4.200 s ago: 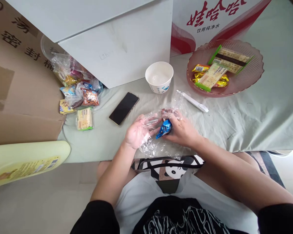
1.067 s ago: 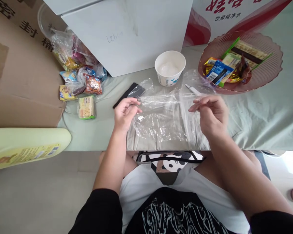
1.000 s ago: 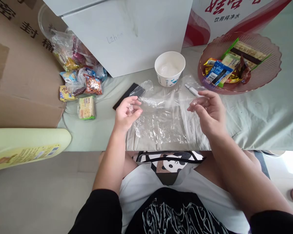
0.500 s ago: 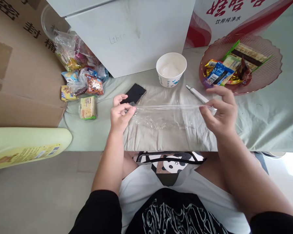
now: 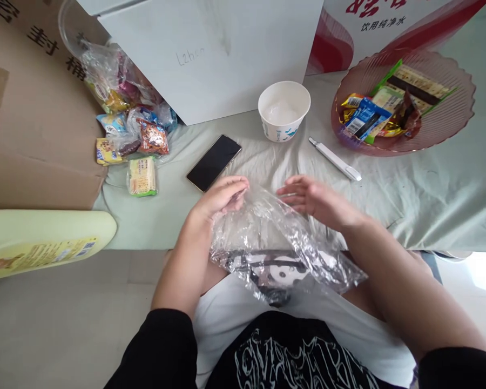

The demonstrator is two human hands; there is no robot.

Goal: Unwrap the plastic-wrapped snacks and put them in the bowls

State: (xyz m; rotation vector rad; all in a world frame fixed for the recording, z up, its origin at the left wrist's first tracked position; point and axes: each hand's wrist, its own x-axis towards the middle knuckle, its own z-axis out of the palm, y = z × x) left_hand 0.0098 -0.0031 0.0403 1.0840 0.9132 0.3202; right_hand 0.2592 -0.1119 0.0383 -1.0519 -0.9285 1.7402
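Note:
A clear plastic bag (image 5: 283, 232) hangs crumpled from my left hand (image 5: 227, 195), whose fingers pinch its top edge. The bag droops over the table's front edge toward my lap. My right hand (image 5: 316, 200) is just right of the bag's upper part, fingers stretched out and slightly blurred; it does not grip the plastic. Behind my left hand lies a black phone (image 5: 214, 162). A white paper bowl (image 5: 284, 113) with a blue print stands beyond both hands. A white pen-shaped cutter (image 5: 335, 159) rests on the cloth beyond my right hand.
At the right stands a pink ribbed bowl (image 5: 445, 129) with several wrapped snacks. More packets (image 5: 154, 136) and a wrapped cracker pack (image 5: 142, 176) lie left. White (image 5: 210, 59) and brown (image 5: 36, 124) boxes border the table; a yellow bottle (image 5: 48, 243) is at left.
My right hand has let go of the bag's edge and moved left, its fingers now extended. The bag, stretched taut between both hands before, now hangs from my left hand.

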